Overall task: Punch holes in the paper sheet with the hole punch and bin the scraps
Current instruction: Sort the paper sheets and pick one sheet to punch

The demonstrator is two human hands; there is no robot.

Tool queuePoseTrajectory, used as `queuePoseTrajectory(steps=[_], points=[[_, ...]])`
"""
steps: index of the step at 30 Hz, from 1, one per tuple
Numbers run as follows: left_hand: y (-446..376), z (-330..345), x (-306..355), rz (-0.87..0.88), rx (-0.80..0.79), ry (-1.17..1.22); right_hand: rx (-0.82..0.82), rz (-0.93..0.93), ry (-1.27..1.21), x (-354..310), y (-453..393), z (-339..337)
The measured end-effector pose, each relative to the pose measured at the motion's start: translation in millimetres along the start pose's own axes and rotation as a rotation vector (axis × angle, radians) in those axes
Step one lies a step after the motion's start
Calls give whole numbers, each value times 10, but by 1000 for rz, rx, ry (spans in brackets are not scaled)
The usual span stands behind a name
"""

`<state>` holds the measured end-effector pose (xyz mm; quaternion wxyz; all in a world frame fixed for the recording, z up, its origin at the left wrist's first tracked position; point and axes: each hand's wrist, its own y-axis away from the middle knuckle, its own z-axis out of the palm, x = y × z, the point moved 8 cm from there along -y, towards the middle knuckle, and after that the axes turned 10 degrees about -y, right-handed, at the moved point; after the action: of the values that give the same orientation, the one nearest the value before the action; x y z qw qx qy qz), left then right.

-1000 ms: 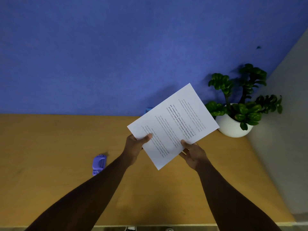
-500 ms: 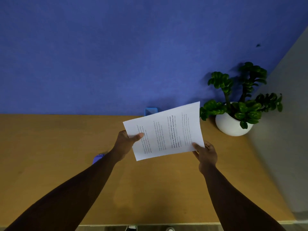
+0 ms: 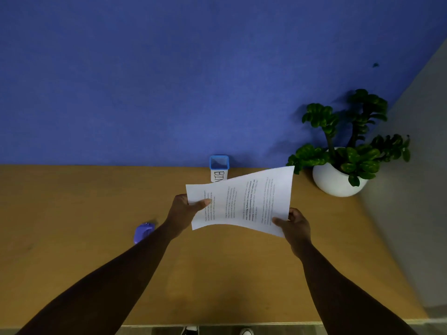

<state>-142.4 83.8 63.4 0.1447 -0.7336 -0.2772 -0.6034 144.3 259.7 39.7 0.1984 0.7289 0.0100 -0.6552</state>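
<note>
A printed white paper sheet hangs in the air above the wooden table, held by both hands. My left hand pinches its left edge with the thumb on top. My right hand grips its lower right corner. The sheet lies almost level and bows slightly. A purple hole punch rests on the table to the left, partly hidden behind my left forearm. A small blue-rimmed bin with a white label stands at the back against the wall, its lower part covered by the sheet.
A green plant in a round white pot stands at the table's back right corner. A blue wall rises behind the table and a grey wall closes the right side. Shoes show below the table's near edge.
The sheet has turned from a tilted, upright pose to a nearly level, landscape one and dropped lower. My right hand moved out to the right. The bin behind it has come into view.
</note>
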Motion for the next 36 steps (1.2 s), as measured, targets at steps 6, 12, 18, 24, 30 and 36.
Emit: queuePoseTrajectory(steps=[6,12,18,24,30,36], points=[[25,-7,1,2,-1,7,-24,7,16,34,-33,-1],[48,7,-41,-35,13,8,-25,19,-24,55,-49,-11],[91,132,-100,-79,15,70,-24,44,-38,126,-54,3],[217,271,-220,-100,-58,123,1,80,32,277,-12,-34],[232,230,-423,-173,-22,-8,31,69,119,332,23,-59],[149,202,-294,-153,-15,-22,51,-6,63,169,11,-66]])
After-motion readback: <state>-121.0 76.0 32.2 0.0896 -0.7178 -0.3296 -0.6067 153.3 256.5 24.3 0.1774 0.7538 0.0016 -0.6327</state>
